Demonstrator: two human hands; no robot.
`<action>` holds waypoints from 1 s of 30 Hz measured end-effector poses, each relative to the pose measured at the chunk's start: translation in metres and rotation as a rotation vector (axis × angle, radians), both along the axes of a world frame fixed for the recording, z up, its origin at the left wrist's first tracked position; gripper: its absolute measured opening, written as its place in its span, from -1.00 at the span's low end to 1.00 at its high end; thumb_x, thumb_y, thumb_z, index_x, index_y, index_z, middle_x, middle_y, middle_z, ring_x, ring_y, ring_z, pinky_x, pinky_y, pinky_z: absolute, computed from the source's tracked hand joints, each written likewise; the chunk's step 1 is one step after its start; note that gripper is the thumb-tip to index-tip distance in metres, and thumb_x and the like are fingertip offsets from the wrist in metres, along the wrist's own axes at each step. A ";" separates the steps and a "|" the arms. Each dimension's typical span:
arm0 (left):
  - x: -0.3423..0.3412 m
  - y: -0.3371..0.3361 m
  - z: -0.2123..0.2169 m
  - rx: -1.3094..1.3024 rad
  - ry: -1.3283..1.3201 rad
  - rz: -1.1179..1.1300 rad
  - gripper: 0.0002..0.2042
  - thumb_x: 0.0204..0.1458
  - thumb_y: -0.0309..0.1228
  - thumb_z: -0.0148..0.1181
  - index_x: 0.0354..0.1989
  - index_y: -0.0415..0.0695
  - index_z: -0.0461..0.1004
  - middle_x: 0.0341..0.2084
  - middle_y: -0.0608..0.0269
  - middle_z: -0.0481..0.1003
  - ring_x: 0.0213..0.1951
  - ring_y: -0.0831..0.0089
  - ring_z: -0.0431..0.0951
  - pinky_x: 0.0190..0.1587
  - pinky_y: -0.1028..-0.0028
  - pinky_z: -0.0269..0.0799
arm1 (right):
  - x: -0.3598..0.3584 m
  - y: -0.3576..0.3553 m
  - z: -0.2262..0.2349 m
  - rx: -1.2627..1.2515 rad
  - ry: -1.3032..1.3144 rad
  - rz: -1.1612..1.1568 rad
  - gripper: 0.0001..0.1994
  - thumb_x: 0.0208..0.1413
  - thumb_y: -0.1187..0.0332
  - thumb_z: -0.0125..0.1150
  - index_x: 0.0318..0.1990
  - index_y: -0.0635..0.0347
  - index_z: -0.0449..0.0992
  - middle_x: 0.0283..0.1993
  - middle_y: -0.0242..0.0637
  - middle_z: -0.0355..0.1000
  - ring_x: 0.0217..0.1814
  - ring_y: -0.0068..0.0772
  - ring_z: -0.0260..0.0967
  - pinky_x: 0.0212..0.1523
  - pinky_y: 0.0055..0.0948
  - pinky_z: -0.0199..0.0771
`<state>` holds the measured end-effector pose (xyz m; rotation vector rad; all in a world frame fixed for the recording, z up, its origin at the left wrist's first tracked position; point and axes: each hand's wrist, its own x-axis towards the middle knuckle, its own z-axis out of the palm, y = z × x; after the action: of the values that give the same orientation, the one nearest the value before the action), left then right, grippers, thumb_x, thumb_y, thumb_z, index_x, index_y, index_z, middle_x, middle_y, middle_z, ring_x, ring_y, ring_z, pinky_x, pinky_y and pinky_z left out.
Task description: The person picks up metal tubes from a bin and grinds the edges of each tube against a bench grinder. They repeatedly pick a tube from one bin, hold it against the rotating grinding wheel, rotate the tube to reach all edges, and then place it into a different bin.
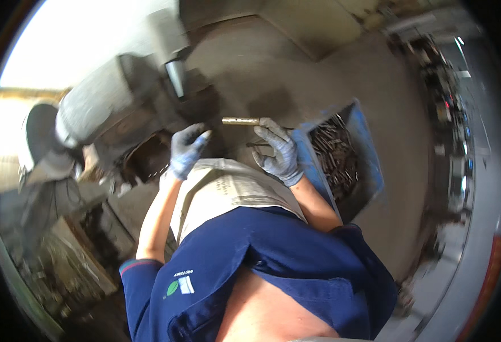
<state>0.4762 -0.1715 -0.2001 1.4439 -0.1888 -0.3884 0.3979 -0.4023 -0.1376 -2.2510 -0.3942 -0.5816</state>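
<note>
My right hand [279, 153], in a grey and blue work glove, pinches a short metal tube [240, 121] at its right end. The tube lies level, brassy in colour, with small dark marks or holes along its side. My left hand [187, 149], gloved alike, is raised to the left of the tube, a gap between them. Its fingers are slightly bent, the thumb apart from them, and nothing shows in it. A light-coloured apron [233, 185] covers my lap below both hands.
Close by on the right stands a blue bin [370, 145] filled with slim metal parts [336, 154]. A grey machine [99, 105] with a round disc [39, 137] stands at the left. Wooden boards [85, 253] lie lower left; cluttered shelving lines the far right.
</note>
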 end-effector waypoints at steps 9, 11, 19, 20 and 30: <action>-0.088 0.014 -0.087 0.395 0.269 -0.158 -0.81 -0.01 -0.41 0.21 -0.30 -0.30 0.51 -0.39 0.23 0.55 -0.31 0.55 0.48 -0.18 0.56 0.38 | -0.088 -0.167 -0.006 -0.181 0.084 -0.598 -0.63 -0.15 0.26 0.32 -0.20 0.31 0.47 -0.05 -0.08 0.37 0.00 -0.12 0.32 0.04 -0.31 0.30; -0.104 0.006 -0.055 0.521 0.320 -0.161 -0.66 -0.03 -0.24 0.17 -0.20 -0.29 0.48 -0.30 0.09 0.54 -0.21 0.44 0.50 -0.12 0.47 0.38 | -0.093 -0.203 -0.041 -0.297 0.086 -0.672 -0.63 -0.16 0.26 0.36 -0.21 0.31 0.49 -0.06 -0.05 0.39 0.00 -0.09 0.33 0.03 -0.27 0.32; -0.170 0.001 -0.034 0.835 0.111 0.091 -0.73 -0.11 -0.23 0.08 -0.35 -0.17 0.52 -0.35 -0.03 0.49 -0.20 0.06 0.46 -0.15 0.19 0.35 | -0.017 -0.064 -0.073 0.268 0.373 0.221 -0.83 -0.09 0.61 0.15 -0.27 0.36 0.51 -0.13 -0.14 0.44 -0.07 -0.29 0.39 -0.02 -0.39 0.38; -0.186 0.010 -0.053 0.831 0.076 0.154 -0.74 -0.10 -0.25 0.07 -0.34 -0.17 0.53 -0.35 -0.02 0.50 -0.20 0.09 0.47 -0.14 0.22 0.36 | -0.017 -0.043 -0.073 0.217 0.388 0.337 -0.81 -0.09 0.64 0.14 -0.26 0.35 0.52 -0.13 -0.14 0.44 -0.07 -0.29 0.38 -0.01 -0.40 0.37; -0.389 0.137 -0.032 0.659 0.176 1.267 -0.80 0.04 -0.39 0.09 -0.27 -0.25 0.52 -0.43 0.23 0.57 -0.39 0.50 0.53 -0.24 0.47 0.44 | -0.023 0.026 -0.102 0.224 0.603 0.733 -0.90 -0.01 0.60 0.15 -0.31 0.36 0.53 -0.24 -0.20 0.49 -0.20 -0.44 0.42 -0.12 -0.50 0.41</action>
<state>0.0871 -0.0349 -0.2318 1.8426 1.0531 0.5212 0.3752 -0.3759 -0.2394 -1.7698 -0.7365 0.4063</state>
